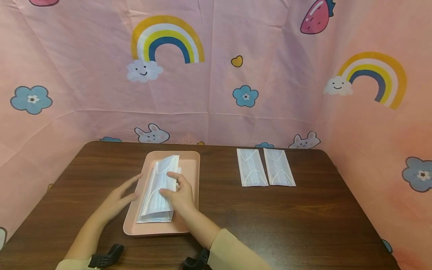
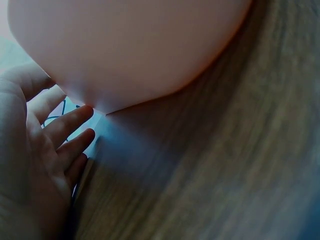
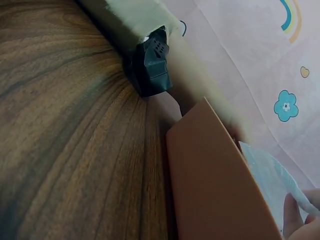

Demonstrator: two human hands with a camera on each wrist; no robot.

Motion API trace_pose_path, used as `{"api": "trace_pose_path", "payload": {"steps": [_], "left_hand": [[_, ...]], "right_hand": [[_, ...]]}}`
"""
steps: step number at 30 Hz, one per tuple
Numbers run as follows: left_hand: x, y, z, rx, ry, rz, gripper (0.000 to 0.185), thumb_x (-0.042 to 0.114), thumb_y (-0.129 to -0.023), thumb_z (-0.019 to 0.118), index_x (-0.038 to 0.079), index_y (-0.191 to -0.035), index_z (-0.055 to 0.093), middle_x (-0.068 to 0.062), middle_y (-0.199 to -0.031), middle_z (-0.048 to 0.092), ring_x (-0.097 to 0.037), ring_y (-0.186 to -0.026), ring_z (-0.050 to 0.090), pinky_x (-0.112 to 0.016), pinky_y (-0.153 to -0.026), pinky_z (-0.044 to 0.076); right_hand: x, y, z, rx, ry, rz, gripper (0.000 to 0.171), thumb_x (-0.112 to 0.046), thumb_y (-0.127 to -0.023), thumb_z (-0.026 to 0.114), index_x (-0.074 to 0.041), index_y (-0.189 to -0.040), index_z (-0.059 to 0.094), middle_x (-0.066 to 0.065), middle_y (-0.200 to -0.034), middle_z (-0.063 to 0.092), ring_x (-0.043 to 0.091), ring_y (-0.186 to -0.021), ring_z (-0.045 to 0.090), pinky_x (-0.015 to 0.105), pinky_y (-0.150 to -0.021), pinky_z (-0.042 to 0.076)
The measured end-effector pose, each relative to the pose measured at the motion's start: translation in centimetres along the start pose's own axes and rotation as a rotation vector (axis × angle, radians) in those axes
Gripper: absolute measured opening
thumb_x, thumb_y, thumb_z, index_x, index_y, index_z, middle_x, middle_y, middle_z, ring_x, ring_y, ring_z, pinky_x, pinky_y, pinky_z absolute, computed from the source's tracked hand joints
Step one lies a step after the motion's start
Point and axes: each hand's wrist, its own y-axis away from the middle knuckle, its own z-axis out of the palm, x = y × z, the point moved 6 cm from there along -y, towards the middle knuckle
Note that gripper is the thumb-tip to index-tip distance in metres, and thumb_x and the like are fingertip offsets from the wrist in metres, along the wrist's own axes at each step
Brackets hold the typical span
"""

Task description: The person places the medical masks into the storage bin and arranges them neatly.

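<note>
Here the stack of masks (image 1: pixel 158 191) lies in the pink tray (image 1: pixel 192 157); our right hand (image 1: pixel 180 193) pinches its top sheets, our left hand (image 1: pixel 116 197) rests flat-fingered against the tray's edge. Several masks may lift together, or the tray may skid on the table (image 1: pixel 303 217).

No legible text, label, brand, number or sign appears in any view. The stack of masks (image 1: pixel 158 191) under the right hand (image 1: pixel 180 195) carries no print. The tray (image 1: pixel 189 159) beside the left hand (image 1: pixel 116 198) is unmarked. The two masks (image 1: pixel 264 167) well to the right of both hands are blank. The backdrop (image 1: pixel 216 75) beyond the hands shows pictures only, no lettering.
</note>
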Motion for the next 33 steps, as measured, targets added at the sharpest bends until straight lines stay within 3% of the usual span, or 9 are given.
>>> {"api": "trace_pose_path", "payload": {"steps": [6, 13, 16, 19, 23, 27, 30, 33], "left_hand": [[0.0, -0.1, -0.2, 0.006, -0.007, 0.008, 0.059, 0.017, -0.094, 0.058, 0.011, -0.149, 0.035, -0.026, -0.148, 0.031, -0.053, -0.133, 0.022, -0.075, -0.095, 0.019], [0.0, -0.2, -0.3, 0.010, -0.023, 0.010, 0.059, 0.018, -0.095, 0.058, 0.011, -0.149, 0.035, -0.026, -0.148, 0.032, -0.053, -0.132, 0.023, -0.074, -0.095, 0.020], [0.0, -0.1, -0.2, 0.008, -0.019, 0.006, 0.059, 0.018, -0.095, 0.058, 0.012, -0.149, 0.035, -0.026, -0.148, 0.032, -0.053, -0.132, 0.023, -0.074, -0.095, 0.020], [0.0, 0.0, 0.0, 0.005, -0.016, 0.001, 0.059, 0.018, -0.095, 0.058, 0.012, -0.149, 0.035, -0.026, -0.148, 0.032, -0.054, -0.132, 0.023, -0.075, -0.094, 0.020], [0.1, 0.0, 0.0, 0.002, -0.012, -0.008, 0.059, 0.019, -0.094, 0.058, 0.012, -0.149, 0.036, -0.026, -0.148, 0.032, -0.054, -0.132, 0.023, -0.076, -0.094, 0.020], [0.2, -0.1, -0.1, 0.007, -0.014, -0.017, 0.059, 0.020, -0.094, 0.058, 0.012, -0.148, 0.036, -0.026, -0.148, 0.032, -0.054, -0.133, 0.022, -0.075, -0.095, 0.019], [0.1, -0.1, -0.1, 0.007, -0.014, -0.027, 0.059, 0.021, -0.095, 0.059, 0.012, -0.148, 0.035, -0.026, -0.149, 0.031, -0.054, -0.133, 0.020, -0.075, -0.096, 0.018], [0.1, -0.2, -0.2, 0.005, -0.012, -0.034, 0.060, 0.021, -0.095, 0.058, 0.012, -0.149, 0.035, -0.026, -0.149, 0.030, -0.054, -0.133, 0.020, -0.075, -0.096, 0.017]], "right_hand": [[0.2, 0.2, 0.2, -0.001, 0.023, 0.059, 0.047, 0.003, -0.075, 0.078, -0.028, -0.108, 0.067, 0.009, -0.142, 0.044, 0.039, -0.133, 0.034, 0.047, -0.102, 0.038], [0.2, 0.5, 0.2, -0.052, 0.089, 0.059, 0.047, 0.001, -0.073, 0.080, -0.022, -0.111, 0.067, 0.012, -0.139, 0.047, 0.038, -0.130, 0.039, 0.045, -0.099, 0.042], [0.2, 0.6, 0.0, -0.079, 0.166, 0.039, 0.049, 0.001, -0.071, 0.082, -0.018, -0.114, 0.067, 0.009, -0.131, 0.054, 0.029, -0.120, 0.049, 0.038, -0.092, 0.048], [0.2, 0.6, -0.2, -0.126, 0.283, 0.011, 0.051, -0.002, -0.070, 0.083, -0.014, -0.117, 0.067, 0.003, -0.114, 0.061, 0.016, -0.098, 0.056, 0.028, -0.078, 0.051], [0.0, 0.3, -0.7, -0.197, 0.461, -0.043, 0.053, -0.006, -0.071, 0.083, -0.011, -0.120, 0.065, -0.002, -0.087, 0.057, 0.009, -0.074, 0.049, 0.023, -0.060, 0.045], [-0.4, -0.1, -0.8, -0.233, 0.591, -0.109, 0.053, -0.006, -0.072, 0.083, -0.008, -0.121, 0.064, 0.000, -0.096, 0.062, 0.009, -0.081, 0.053, 0.023, -0.068, 0.047], [-0.3, -0.3, -0.8, -0.239, 0.682, -0.109, 0.052, -0.008, -0.073, 0.083, -0.009, -0.122, 0.064, 0.002, -0.115, 0.063, 0.014, -0.103, 0.056, 0.026, -0.087, 0.046], [0.0, -0.5, -0.7, -0.237, 0.731, -0.088, 0.051, -0.010, -0.074, 0.082, -0.009, -0.122, 0.064, 0.005, -0.123, 0.061, 0.021, -0.117, 0.053, 0.031, -0.097, 0.043]]}}
